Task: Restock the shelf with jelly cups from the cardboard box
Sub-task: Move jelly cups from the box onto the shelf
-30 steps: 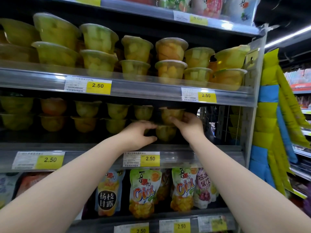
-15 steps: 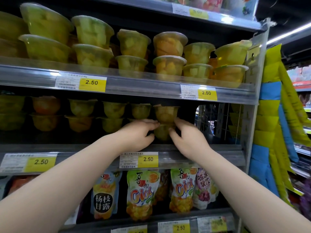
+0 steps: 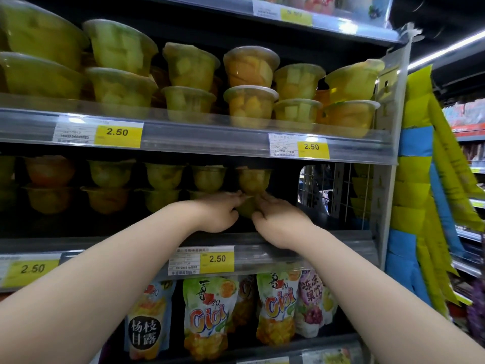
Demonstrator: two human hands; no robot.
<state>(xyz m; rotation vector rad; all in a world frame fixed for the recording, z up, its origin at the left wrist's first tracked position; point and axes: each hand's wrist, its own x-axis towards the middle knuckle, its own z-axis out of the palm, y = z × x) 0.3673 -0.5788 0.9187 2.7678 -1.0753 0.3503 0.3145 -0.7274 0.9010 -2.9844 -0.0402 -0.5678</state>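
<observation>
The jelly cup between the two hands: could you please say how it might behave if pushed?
Likely top-heavy: the jelly cup narrows toward its base and carries a second cup, so the stack may tip. Probably heavy for its size, since it looks full. Smooth plastic may slip.

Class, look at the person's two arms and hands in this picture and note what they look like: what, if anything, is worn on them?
Both arms are bare for all that shows: the left forearm and the right forearm have no sleeve. The left hand and the right hand wear no gloves, and no watch, bracelet or ring shows on either.
</observation>
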